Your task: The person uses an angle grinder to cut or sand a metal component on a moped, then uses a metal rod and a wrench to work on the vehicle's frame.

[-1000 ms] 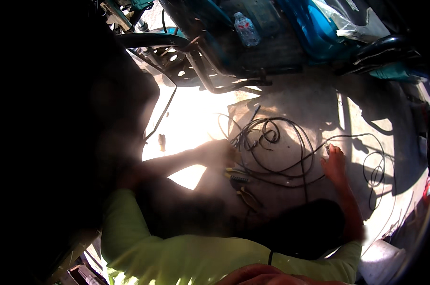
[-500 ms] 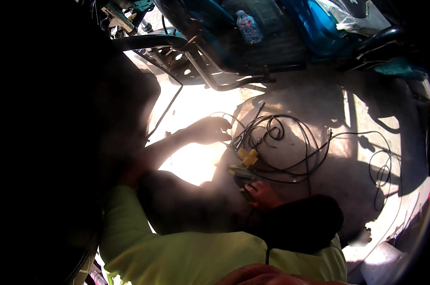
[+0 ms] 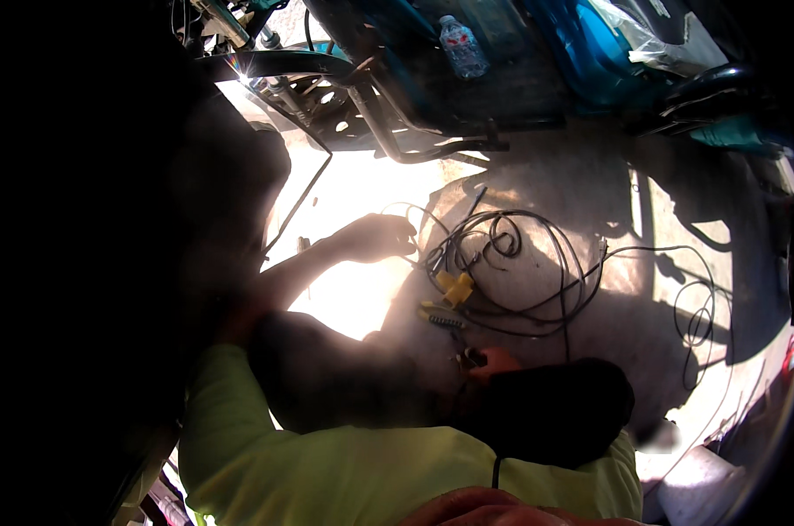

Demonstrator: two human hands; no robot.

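My left arm reaches out into bright sunlight. The fingers of my left hand [image 3: 381, 238] are bent but apart, beside a thin cable at the edge of a coil of black cable [image 3: 550, 329]. Glare washes out detail there. My right hand [image 3: 495, 358] is low over the ground beside my dark knee [image 3: 546, 412], its fingers closed around a small dark tool [image 3: 469, 357] whose kind I cannot make out. Just beyond it lies a tool with yellow and black ribbed handles [image 3: 441, 317]. A yellow cross-shaped piece [image 3: 455, 287] sits against the coil.
A teal three-wheeler or scooter body [image 3: 581, 53] stands ahead, with a bent metal tube frame [image 3: 384, 131]. A water bottle [image 3: 463, 47] lies on its floor. Thin cable loops [image 3: 697, 324] lie on the ground at right, near a white container [image 3: 699, 486].
My right hand has drawn back slightly and its fingers have closed on the dark tool. My left hand has shifted slightly left, away from the coil.
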